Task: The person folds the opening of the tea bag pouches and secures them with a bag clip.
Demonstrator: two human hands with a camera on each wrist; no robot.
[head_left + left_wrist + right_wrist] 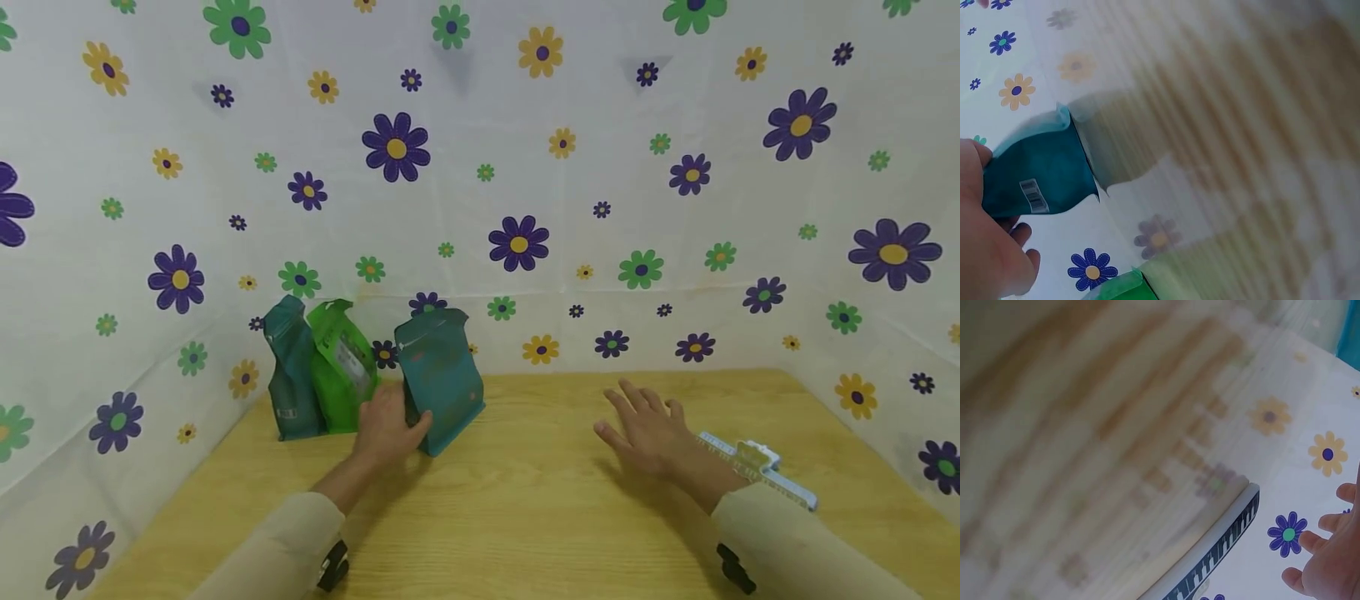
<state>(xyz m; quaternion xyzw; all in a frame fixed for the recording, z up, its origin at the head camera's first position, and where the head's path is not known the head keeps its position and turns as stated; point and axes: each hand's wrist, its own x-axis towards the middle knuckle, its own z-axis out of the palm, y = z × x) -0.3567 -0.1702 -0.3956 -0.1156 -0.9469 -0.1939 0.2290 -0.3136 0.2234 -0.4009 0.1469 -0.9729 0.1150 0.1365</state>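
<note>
A teal stand-up pouch (444,379) is in the grip of my left hand (386,425), at the left-centre of the table. In the left wrist view, thumb and fingers lie on opposite sides of this pouch (1041,169), near a small barcode label. It leans a little in the head view. My right hand (647,429) hovers over the right half of the table, fingers spread and holding nothing. Close by its wrist lies a long white clip (795,490) with a gold-coloured middle; the right wrist view shows a piano-key pattern along this clip (1213,553).
Left of my left hand stand a green pouch (345,367) with a pale label and another teal pouch (294,375), side by side. A flower-printed white cloth (465,208) encloses the wooden table (525,500) at the back and sides.
</note>
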